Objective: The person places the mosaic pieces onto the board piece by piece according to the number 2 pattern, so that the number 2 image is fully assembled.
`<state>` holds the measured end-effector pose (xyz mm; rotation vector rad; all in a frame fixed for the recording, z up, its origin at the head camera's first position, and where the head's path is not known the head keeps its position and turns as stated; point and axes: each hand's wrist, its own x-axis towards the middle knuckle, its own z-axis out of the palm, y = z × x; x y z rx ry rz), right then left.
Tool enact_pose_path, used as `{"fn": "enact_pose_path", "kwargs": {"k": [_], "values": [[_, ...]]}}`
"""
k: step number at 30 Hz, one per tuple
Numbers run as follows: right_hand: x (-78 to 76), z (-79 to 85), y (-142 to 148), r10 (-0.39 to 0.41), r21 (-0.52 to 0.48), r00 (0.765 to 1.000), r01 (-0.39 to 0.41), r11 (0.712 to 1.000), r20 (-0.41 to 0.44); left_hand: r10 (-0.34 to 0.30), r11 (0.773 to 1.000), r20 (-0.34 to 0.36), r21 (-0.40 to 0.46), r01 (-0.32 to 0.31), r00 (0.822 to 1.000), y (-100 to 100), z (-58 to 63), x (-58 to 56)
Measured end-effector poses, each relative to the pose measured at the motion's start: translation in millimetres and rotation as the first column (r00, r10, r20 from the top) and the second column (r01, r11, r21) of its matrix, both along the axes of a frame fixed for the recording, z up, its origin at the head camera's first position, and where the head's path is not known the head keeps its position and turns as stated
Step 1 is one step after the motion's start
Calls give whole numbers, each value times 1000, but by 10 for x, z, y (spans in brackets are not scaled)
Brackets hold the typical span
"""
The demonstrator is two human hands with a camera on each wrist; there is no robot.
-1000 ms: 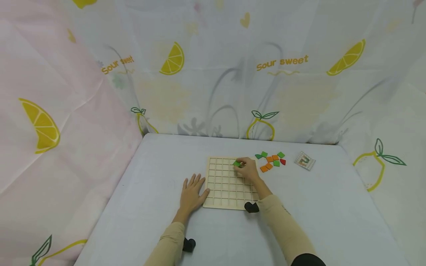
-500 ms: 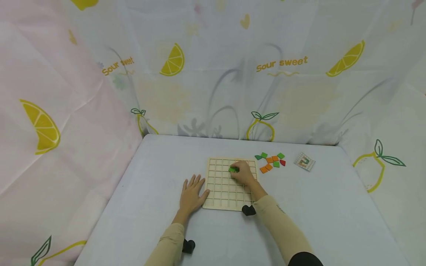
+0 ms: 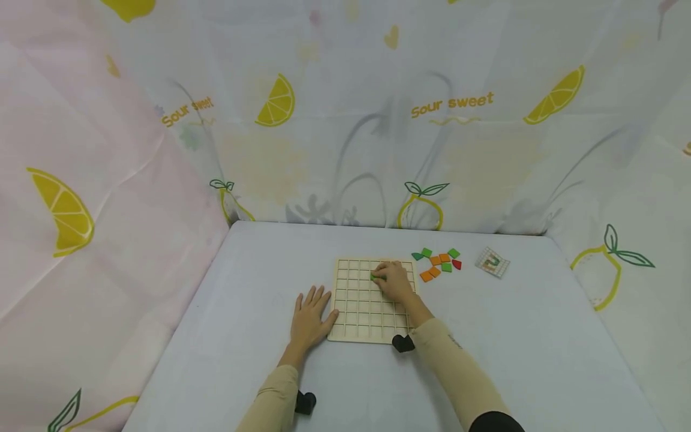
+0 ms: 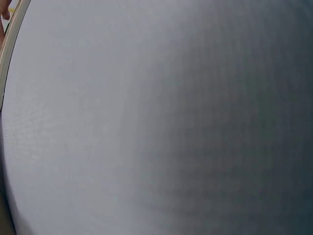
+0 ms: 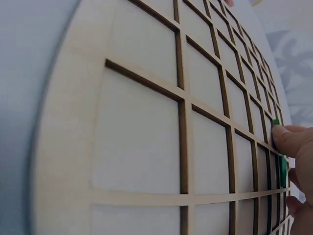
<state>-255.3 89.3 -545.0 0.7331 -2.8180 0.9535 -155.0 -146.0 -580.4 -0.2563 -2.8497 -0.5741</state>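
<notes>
My right hand (image 3: pixel 394 282) pinches a green square tile (image 3: pixel 373 276) over the upper middle of a pale wooden grid board (image 3: pixel 351 330). Fingers hide most of this tile in the head view. In the right wrist view, green (image 5: pixel 282 169) shows beside the fingertips, low at the grid's cells, with another bit of green just above the thumb. My left hand (image 3: pixel 308 321) lies flat on the table with fingers spread, its thumb tip at the board's left edge. Only a strip of the board's side (image 4: pixel 11 44) appears in the left wrist view.
Right of the board lie loose tiles: several orange squares (image 3: pixel 426 276), several green squares (image 3: pixel 453 252), a green leaf-shaped piece (image 3: pixel 417 256) and a red piece (image 3: pixel 456 264). Farther right is a small card with a printed grid (image 3: pixel 492 263). Lemon-print cloth walls (image 3: pixel 324 156) surround the white table (image 3: pixel 259 270).
My right hand has moved slightly left and toward me with the green tile, bringing it down to the board's cells. The left hand stays in place.
</notes>
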Motion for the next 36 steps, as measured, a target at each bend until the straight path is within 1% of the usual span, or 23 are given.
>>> {"fn": "enact_pose_path", "kwargs": {"k": [2, 6, 9, 11, 14, 16, 19, 21, 23, 26, 28, 32, 33, 36], "values": [[11, -17, -11, -23, 2, 1000, 23, 1000, -20, -1, 1000, -12, 7, 1, 1000, 3, -6, 1], [20, -43, -15, -49, -14, 999, 49, 999, -17, -4, 1000, -25, 14, 4, 1000, 6, -21, 2], [22, -47, -27, -69, -64, 998, 69, 996, 3, -2, 1000, -26, 15, 3, 1000, 4, -20, 1], [23, -52, -45, -103, -93, 995, 102, 990, 0, -1, 1000, -24, 15, 1, 1000, 4, -15, 1], [39, -65, -80, -175, -116, 984, 171, 978, -28, 2, 1000, -22, 16, -1, 1000, 5, -6, 1], [48, -83, -95, -216, -110, 973, 207, 972, -77, 2, 1000, -19, 18, -2, 1000, 8, -4, 0], [66, -84, -57, -265, -158, 957, 246, 956, -115, -3, 1000, -14, 13, 3, 1000, 17, -2, 3], [65, -71, 27, -293, -231, 950, 263, 937, -106, -8, 1000, -12, 14, 8, 1000, 22, 0, 5], [55, -50, 157, -326, -299, 942, 290, 909, -77, -11, 1000, -14, 12, 11, 1000, 24, 2, 7], [14, -33, 402, -372, -335, 926, 334, 881, -57, -7, 1000, -26, 14, 7, 1000, 20, 3, 2], [-9, -33, 575, -405, -315, 913, 373, 872, -39, -3, 1000, -34, 11, 4, 999, 15, -3, -1], [-30, -69, 898, -474, -267, 880, 449, 853, -34, 1, 1000, -32, 5, 0, 999, 5, -15, -6], [-28, -87, 967, -490, -255, 871, 468, 846, -24, 1, 1000, -30, 5, -1, 1000, 4, -17, -8], [-4, -134, 1133, -534, -270, 846, 513, 815, -2, 1, 1000, -26, 14, -1, 1000, 1, -16, -1]]}}
